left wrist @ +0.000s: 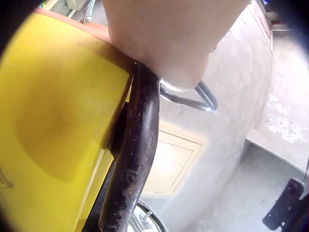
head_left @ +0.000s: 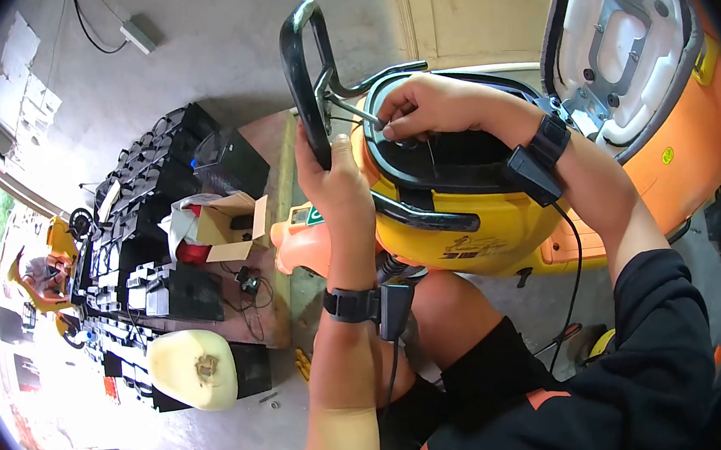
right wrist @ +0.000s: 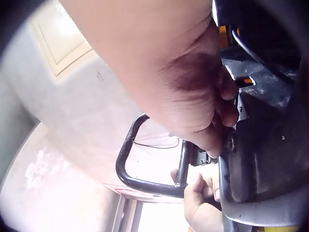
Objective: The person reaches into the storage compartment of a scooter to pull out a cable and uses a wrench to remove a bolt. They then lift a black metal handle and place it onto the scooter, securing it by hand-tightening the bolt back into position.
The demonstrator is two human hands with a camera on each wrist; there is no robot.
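Note:
A yellow and orange scooter (head_left: 500, 229) stands in front of me with its seat (head_left: 620, 35) tipped up. My left hand (head_left: 334, 180) grips the black rear grab rail (head_left: 303, 74) and holds it upright at the tail. The left wrist view shows that rail (left wrist: 135, 159) running down beside the yellow body panel (left wrist: 58, 121). My right hand (head_left: 419, 106) is at the rim of the open seat compartment (head_left: 458, 159), its fingers curled, pinching the end of a thin metal rod (head_left: 356, 111) by the rail's mount. In the right wrist view, my right hand (right wrist: 193, 96) hides the contact point, and the rail (right wrist: 140, 179) with my left hand (right wrist: 198, 200) shows beyond.
Several black batteries (head_left: 141, 203) lie in rows on the floor to the left, beside an open cardboard box (head_left: 222, 225) and a cream foam seat pad (head_left: 192, 367). A screwdriver (head_left: 563, 340) lies on the concrete near my knee. A pale door (head_left: 478, 5) is behind the scooter.

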